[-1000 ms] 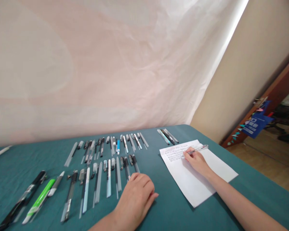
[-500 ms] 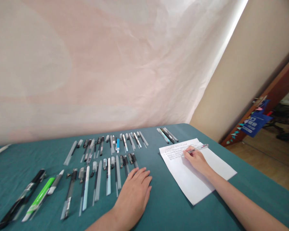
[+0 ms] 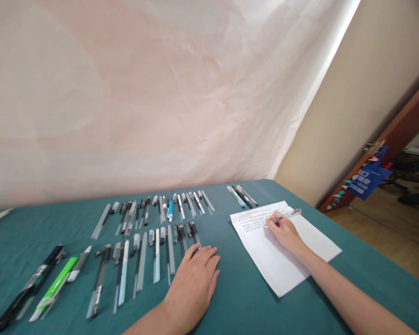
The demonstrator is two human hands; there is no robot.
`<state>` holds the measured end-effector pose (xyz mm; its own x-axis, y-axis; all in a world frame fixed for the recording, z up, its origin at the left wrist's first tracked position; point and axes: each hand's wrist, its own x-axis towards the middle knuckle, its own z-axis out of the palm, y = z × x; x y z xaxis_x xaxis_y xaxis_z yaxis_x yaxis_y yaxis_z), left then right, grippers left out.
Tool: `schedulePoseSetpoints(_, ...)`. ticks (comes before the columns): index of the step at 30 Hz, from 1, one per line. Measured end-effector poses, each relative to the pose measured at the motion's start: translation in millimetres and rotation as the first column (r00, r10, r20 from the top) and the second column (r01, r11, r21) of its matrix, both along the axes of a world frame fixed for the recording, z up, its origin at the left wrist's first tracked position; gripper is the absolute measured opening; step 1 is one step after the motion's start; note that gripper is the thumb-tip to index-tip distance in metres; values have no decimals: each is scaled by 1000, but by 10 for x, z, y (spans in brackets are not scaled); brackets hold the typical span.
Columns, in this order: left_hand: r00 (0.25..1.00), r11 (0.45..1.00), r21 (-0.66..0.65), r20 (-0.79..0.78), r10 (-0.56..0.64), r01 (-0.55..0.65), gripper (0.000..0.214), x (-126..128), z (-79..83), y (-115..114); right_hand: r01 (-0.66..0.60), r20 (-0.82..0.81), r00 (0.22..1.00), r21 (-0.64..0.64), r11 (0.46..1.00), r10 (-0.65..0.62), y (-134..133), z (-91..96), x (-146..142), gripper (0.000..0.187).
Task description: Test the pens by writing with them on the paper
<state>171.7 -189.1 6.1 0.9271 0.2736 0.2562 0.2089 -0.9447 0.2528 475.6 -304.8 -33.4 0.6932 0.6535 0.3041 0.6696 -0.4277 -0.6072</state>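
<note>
My right hand (image 3: 284,230) is closed around a clear-barrelled pen (image 3: 290,214), its tip down at the written lines on a white sheet of paper (image 3: 282,270). Rows of handwriting cover the upper part of the sheet; the lower part is blank. My left hand (image 3: 197,274) lies palm down on the green tablecloth, fingers stretched out, close to the right end of the nearer row of pens. Its fingertips partly cover a dark pen (image 3: 194,231). A light-blue and white pen (image 3: 157,256) lies in that same row, left of the hand.
A farther row of disassembled pens (image 3: 146,211) runs along the back. Beyond the paper lies a small group of pens (image 3: 242,196). A green pen (image 3: 56,286) and a large black pen (image 3: 30,288) are at left. A curtain (image 3: 143,93) hangs behind the table.
Almost nothing differs. The whole view has shifted very slightly; my right hand still has the pen at the written lines, and my left hand rests in the same place.
</note>
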Motion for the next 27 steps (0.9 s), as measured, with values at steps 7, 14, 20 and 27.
schedulePoseSetpoints(7,1000,1000,13,-11,-2,2,29,-1,23,-5,-16,14,1000,-6,1000,16,-2,-7,28,21)
schedulePoseSetpoints(14,1000,1000,28,14,-5,5,28,4,10,-4,-27,14,1000,-9,1000,27,-9,2,17,20)
schedulePoseSetpoints(20,1000,1000,18,-7,-7,7,29,2,12,-5,-12,27,1000,-10,1000,12,-9,-3,16,25)
schedulePoseSetpoints(27,1000,1000,15,-12,-5,6,30,1,31,-10,-19,38,999,-15,1000,19,-10,-10,26,23)
